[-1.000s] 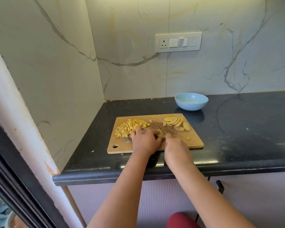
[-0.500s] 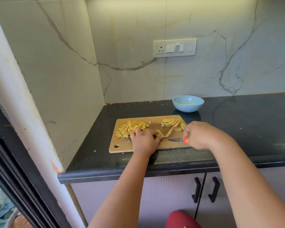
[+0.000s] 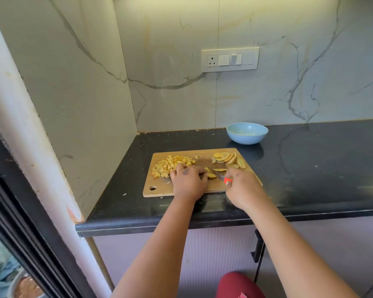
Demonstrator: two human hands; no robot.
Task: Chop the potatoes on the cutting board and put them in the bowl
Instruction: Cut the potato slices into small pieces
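Observation:
A wooden cutting board lies on the black counter. A heap of diced potato sits on its left part, and potato slices lie fanned at its back right. My left hand holds down a few slices in the board's middle, fingers curled over them. My right hand grips a knife with an orange handle; its blade angles onto those slices. A light blue bowl stands behind the board, apart from both hands.
The counter runs to the right, with a marble wall at the back and at the left. A switch plate sits on the back wall. Cabinet handles hang below the counter's front edge.
My right hand swung out to the right with the knife, then came back in toward the slices under my left hand. The left hand stayed on the board.

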